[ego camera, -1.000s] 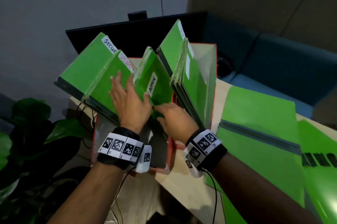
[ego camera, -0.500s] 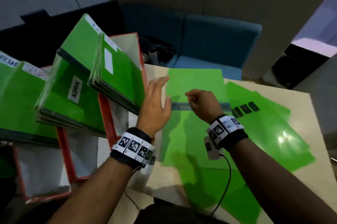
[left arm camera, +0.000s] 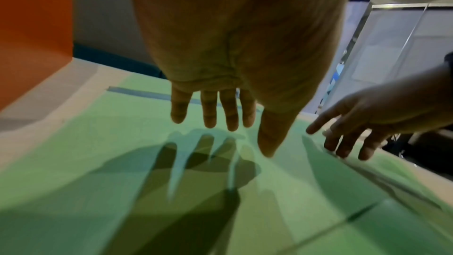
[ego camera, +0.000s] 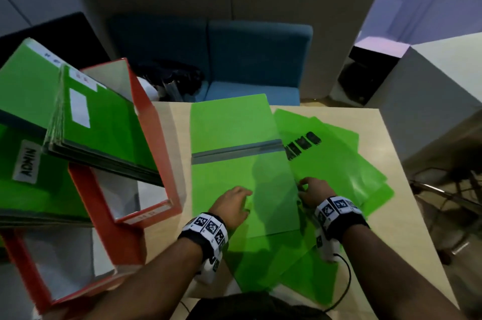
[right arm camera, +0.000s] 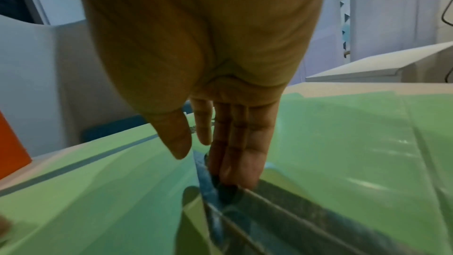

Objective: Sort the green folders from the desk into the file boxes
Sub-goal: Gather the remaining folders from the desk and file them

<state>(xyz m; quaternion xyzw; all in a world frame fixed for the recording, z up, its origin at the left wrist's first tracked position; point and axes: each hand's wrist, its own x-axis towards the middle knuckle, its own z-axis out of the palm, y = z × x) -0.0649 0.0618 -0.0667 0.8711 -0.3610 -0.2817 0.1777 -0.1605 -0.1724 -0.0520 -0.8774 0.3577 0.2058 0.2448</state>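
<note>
Several green folders lie overlapping on the desk. The top folder [ego camera: 234,126] has a grey spine strip across it. My left hand [ego camera: 232,205] hovers flat over its near half with fingers [left arm camera: 230,111] straight, casting a shadow on the folder [left arm camera: 122,162]. My right hand [ego camera: 310,190] is at the top folder's right edge. Its straight fingers [right arm camera: 235,152] touch down at that edge [right arm camera: 203,177], thumb apart, holding nothing. Under it lies a folder with black lettering [ego camera: 326,163]. Red file boxes [ego camera: 167,163] at the left hold green folders, one labelled ADMIN [ego camera: 27,160].
A second red file box [ego camera: 127,246] stands nearer at the lower left. A blue sofa [ego camera: 247,59] sits behind the desk [ego camera: 378,152]. A chair frame [ego camera: 448,202] stands off the right edge. A wrist cable [ego camera: 344,280] trails over the near folders.
Both hands left the folders in the file boxes, swung right and dropped onto the desk pile. The right hand went from hovering over the spine strip to touching the top folder's right edge.
</note>
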